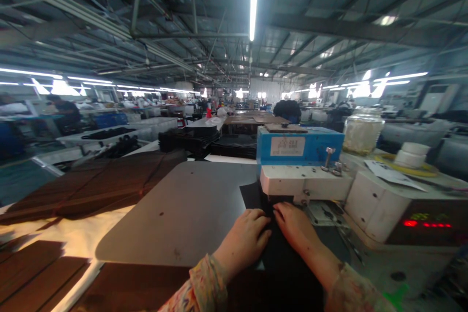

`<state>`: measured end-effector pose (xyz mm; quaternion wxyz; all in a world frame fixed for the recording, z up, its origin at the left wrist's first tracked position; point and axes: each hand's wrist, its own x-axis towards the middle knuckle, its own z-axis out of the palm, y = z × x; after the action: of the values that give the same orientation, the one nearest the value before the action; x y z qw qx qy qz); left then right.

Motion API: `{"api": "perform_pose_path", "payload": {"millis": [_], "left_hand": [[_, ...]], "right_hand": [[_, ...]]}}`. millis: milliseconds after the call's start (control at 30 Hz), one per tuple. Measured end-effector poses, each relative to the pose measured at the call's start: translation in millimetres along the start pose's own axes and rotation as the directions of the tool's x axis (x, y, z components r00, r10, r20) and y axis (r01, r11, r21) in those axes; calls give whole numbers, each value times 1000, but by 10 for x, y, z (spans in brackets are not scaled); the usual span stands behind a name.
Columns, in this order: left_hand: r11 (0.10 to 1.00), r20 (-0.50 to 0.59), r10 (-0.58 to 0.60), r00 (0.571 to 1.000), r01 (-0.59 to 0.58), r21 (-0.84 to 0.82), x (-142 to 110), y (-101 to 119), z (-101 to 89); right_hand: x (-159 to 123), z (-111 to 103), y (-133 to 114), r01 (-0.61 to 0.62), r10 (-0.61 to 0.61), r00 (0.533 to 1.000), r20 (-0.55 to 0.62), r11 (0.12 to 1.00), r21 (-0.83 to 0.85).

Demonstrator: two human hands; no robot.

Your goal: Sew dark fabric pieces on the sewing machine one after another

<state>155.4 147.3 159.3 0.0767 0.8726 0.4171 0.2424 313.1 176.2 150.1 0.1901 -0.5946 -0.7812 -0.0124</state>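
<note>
Head view: at twelve o'clock, left hand (245,239) and right hand (298,226) rest on a flat black sheet (251,195) beside a boxy blue-and-white machine (303,178); whether they pinch cannot be told. Work seems midway; the amount left doesn't show.

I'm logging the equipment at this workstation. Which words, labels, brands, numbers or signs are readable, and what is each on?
None can be read with certainty.
White label on the blue box: several rows of characters, too blurred to read.
Digital display at right: green and red lit characters, too blurred to read.
Paper sheet: dark marks, too blurred to read.
</note>
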Motion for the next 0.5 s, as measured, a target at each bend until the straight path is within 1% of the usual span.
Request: {"api": "perform_pose_path", "payload": {"millis": [133, 300, 500], "left_hand": [[1000, -6, -4, 1000, 4, -10, -7, 5, -6], [1000, -10, -3, 1000, 3, -10, -17, 12, -11], [1000, -17, 2, 1000, -2, -3, -21, 16, -5]], "right_hand": [[2, 10, 9, 14, -14, 1000, -5, 1000, 6], [6, 13, 14, 3, -3, 1000, 13, 1000, -7], [-1, 17, 15, 15, -15, 1000, -2, 1000, -10]]}}
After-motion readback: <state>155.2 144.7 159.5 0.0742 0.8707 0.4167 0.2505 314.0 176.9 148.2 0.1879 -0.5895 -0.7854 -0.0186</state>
